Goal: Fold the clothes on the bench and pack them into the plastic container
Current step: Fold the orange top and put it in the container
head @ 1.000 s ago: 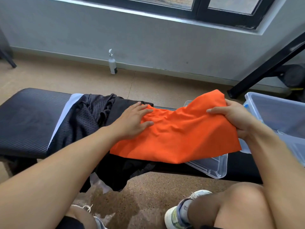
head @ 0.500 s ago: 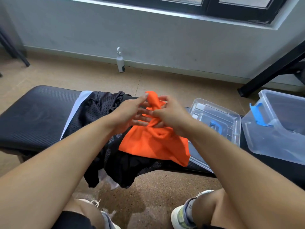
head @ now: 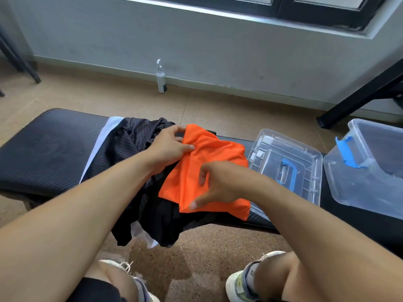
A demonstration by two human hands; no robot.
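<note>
- Orange garment (head: 209,168) is laid mid-frame on the bench (head: 50,149), long axis running upper left to lower right.
- Left hand (head: 168,147) pinches its upper edge; right hand (head: 220,184) is spread flat on it.
- Plastic container (head: 368,171) is found at right, nearer the right hand.

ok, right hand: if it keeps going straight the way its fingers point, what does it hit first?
The right hand points left, low over the orange garment. Going straight on, its fingers would slide off the orange edge onto the black mesh clothes, probably near the left forearm; depth there is unclear.
</note>
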